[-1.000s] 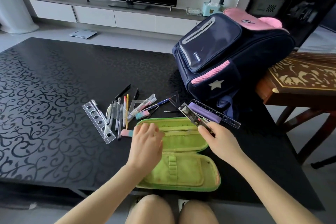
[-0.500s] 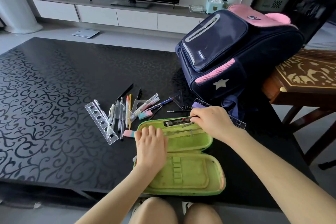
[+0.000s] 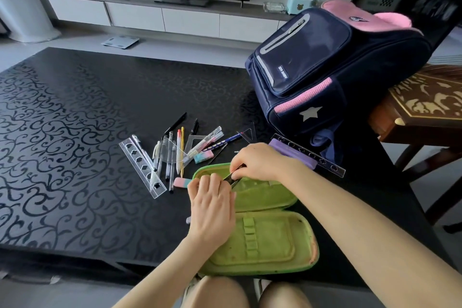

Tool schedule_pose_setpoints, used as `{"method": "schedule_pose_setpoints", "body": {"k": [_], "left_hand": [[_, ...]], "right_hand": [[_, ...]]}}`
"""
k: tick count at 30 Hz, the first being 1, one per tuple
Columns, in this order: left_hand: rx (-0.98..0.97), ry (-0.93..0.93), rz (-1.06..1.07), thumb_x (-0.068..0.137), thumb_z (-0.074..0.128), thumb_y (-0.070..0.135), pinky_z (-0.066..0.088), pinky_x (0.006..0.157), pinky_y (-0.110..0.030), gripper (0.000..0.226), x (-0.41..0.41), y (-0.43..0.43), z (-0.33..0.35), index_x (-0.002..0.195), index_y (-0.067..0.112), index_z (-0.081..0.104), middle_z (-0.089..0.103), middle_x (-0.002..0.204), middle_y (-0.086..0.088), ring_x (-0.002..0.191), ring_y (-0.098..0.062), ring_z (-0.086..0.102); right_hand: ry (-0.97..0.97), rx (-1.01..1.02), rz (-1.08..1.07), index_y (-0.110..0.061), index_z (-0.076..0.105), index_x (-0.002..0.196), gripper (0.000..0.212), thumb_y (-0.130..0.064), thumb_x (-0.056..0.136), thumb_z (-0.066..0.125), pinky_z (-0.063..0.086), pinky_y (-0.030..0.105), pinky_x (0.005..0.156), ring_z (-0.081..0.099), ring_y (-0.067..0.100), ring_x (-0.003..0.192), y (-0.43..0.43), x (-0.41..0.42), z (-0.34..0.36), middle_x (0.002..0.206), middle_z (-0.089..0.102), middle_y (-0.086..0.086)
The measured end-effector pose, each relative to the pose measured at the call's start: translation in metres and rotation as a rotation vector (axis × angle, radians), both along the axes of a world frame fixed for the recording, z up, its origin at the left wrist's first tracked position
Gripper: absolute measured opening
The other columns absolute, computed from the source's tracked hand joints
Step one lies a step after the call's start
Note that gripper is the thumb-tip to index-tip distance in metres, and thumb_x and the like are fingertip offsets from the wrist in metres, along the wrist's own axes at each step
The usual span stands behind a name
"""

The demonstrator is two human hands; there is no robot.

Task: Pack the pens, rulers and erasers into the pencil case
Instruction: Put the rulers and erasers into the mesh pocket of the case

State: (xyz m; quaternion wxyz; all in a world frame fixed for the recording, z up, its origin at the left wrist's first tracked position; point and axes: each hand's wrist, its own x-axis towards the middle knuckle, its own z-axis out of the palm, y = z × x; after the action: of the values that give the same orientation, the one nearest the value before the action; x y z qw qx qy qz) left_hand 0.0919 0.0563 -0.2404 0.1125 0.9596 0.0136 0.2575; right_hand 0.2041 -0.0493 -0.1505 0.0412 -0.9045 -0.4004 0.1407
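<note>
Pencil case [image 3: 262, 245] lies open on worktop [image 3: 75, 132], near edge, green inside. R grip [image 3: 257, 162] nearly closed, fingertips pinching thin dark strip [image 3: 233, 179] over case's far half. L grip [image 3: 212, 205] rests on case's left side, fingers bent next to strip; from my feed I can't tell if it holds anything. Pens [image 3: 179, 150], clear ruler [image 3: 142, 167], eraser [image 3: 203, 157] loose on worktop just left of case.

Black table [image 3: 75, 120]: pencil case [image 3: 270, 245], pens [image 3: 175, 155] (loose), backpack [image 3: 325, 77].
</note>
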Motion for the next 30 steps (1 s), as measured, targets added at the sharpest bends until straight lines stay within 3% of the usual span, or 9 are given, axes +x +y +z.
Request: {"method": "schedule_pose_setpoints", "body": {"k": [3, 8, 12, 15, 18, 20, 23, 27, 30], "left_hand": [[-0.041, -0.001, 0.005, 0.084, 0.045, 0.025, 0.031, 0.083, -0.036, 0.018, 0.002, 0.005, -0.002, 0.079, 0.015, 0.059, 0.051, 0.083, -0.001, 0.081, -0.021, 0.042], [-0.071, -0.003, -0.014, 0.086, 0.039, 0.024, 0.032, 0.087, -0.037, 0.023, 0.003, 0.006, 0.002, 0.071, 0.013, 0.051, 0.054, 0.076, 0.000, 0.074, -0.025, 0.049], [-0.078, -0.003, -0.105, 0.087, 0.040, 0.026, 0.032, 0.085, -0.036, 0.024, 0.003, 0.002, 0.004, 0.069, 0.013, 0.048, 0.053, 0.068, 0.001, 0.070, -0.024, 0.050], [-0.070, 0.011, -0.133, 0.086, 0.043, 0.029, 0.031, 0.084, -0.035, 0.025, 0.004, -0.001, 0.003, 0.068, 0.013, 0.046, 0.052, 0.064, 0.002, 0.068, -0.024, 0.050], [-0.055, 0.011, -0.136, 0.085, 0.043, 0.031, 0.031, 0.085, -0.035, 0.024, 0.005, 0.000, 0.001, 0.069, 0.013, 0.048, 0.054, 0.065, 0.002, 0.069, -0.024, 0.052], [-0.044, 0.013, -0.141, 0.083, 0.046, 0.033, 0.031, 0.086, -0.035, 0.023, 0.006, 0.000, 0.000, 0.071, 0.013, 0.049, 0.055, 0.067, 0.002, 0.070, -0.023, 0.052], [-0.027, 0.057, -0.148, 0.077, 0.048, 0.036, 0.031, 0.085, -0.033, 0.022, 0.007, 0.000, -0.001, 0.073, 0.014, 0.049, 0.054, 0.068, 0.004, 0.071, -0.022, 0.052], [-0.034, 0.095, -0.156, 0.074, 0.050, 0.036, 0.031, 0.077, -0.033, 0.021, 0.010, -0.004, 0.000, 0.072, 0.016, 0.045, 0.051, 0.067, 0.005, 0.068, -0.022, 0.050], [-0.037, 0.115, -0.155, 0.072, 0.060, 0.031, 0.036, 0.070, -0.032, 0.022, 0.012, -0.006, 0.002, 0.071, 0.017, 0.043, 0.050, 0.068, 0.005, 0.067, -0.021, 0.049]], "right_hand": [[0.084, -0.016, -0.013, -0.018, 0.068, 0.097, 0.019, -0.022, 0.091, 0.050, 0.045, 0.034, 0.080, 0.058, 0.026, 0.090, 0.006, -0.014, -0.019, 0.099, 0.069, 0.006], [0.336, 0.137, -0.157, -0.026, 0.045, 0.131, 0.058, 0.009, 0.085, 0.037, 0.041, 0.032, 0.102, 0.049, 0.012, 0.122, -0.029, -0.020, -0.022, 0.134, 0.054, -0.006], [0.190, 0.271, -0.263, -0.034, 0.045, 0.094, 0.024, -0.014, 0.086, 0.056, 0.050, 0.047, 0.083, 0.058, 0.013, 0.089, -0.045, -0.016, -0.021, 0.100, 0.061, -0.013], [0.065, 0.150, -0.223, -0.027, 0.062, 0.083, 0.007, -0.034, 0.082, 0.064, 0.050, 0.040, 0.078, 0.058, 0.015, 0.083, -0.038, -0.021, -0.018, 0.088, 0.064, -0.007], [-0.081, 0.076, -0.117, -0.032, 0.065, 0.110, 0.025, -0.037, 0.091, 0.050, 0.044, 0.031, 0.080, 0.059, 0.016, 0.099, -0.039, -0.025, -0.012, 0.102, 0.068, 0.000], [0.028, 0.210, -0.182, -0.031, 0.051, 0.129, 0.036, -0.025, 0.095, 0.044, 0.046, 0.019, 0.074, 0.061, -0.005, 0.085, -0.049, -0.025, -0.008, 0.107, 0.070, -0.004], [-0.123, 0.401, -0.436, -0.023, 0.061, 0.113, 0.024, -0.021, 0.092, 0.049, 0.051, 0.026, 0.068, 0.054, -0.004, 0.057, -0.075, -0.024, -0.017, 0.090, 0.072, -0.006], [-0.112, 0.151, -0.604, -0.020, 0.060, 0.088, 0.038, -0.057, 0.080, 0.058, 0.046, 0.026, 0.060, 0.058, 0.009, 0.067, -0.089, -0.041, -0.039, 0.075, 0.063, -0.009], [-0.105, 0.132, -0.657, -0.017, 0.060, 0.096, 0.038, -0.053, 0.083, 0.057, 0.043, 0.025, 0.057, 0.057, 0.011, 0.069, -0.080, -0.049, -0.053, 0.076, 0.061, -0.008]]}}
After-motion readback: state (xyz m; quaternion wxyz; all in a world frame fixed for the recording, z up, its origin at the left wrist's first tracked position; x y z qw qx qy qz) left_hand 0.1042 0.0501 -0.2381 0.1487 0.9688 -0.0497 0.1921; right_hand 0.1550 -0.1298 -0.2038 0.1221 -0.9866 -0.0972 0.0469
